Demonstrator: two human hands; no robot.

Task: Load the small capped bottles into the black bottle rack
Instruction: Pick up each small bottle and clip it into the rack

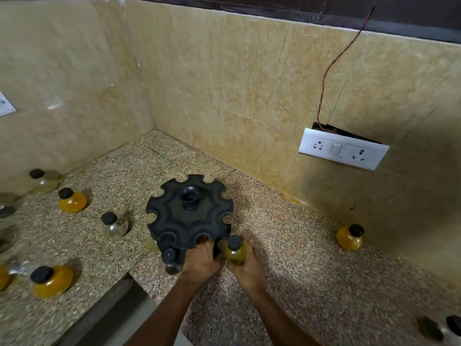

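Observation:
The black bottle rack, round with notched slots and a centre knob, stands on the speckled counter. My left hand grips its near edge. My right hand holds a yellow-filled bottle with a black cap just right of the rack's near rim. One dark capped bottle sits in the rack's lower tier at the front left, and another cap shows in a slot above it. Loose bottles stand around: a clear one, yellow ones, and a pale one by the left wall.
Beige marble walls close the corner behind and to the left. A white switch and socket plate hangs loose on the right wall with a red wire above. The counter's front edge steps down at lower left. More bottles show blurred at the left edge and lower right.

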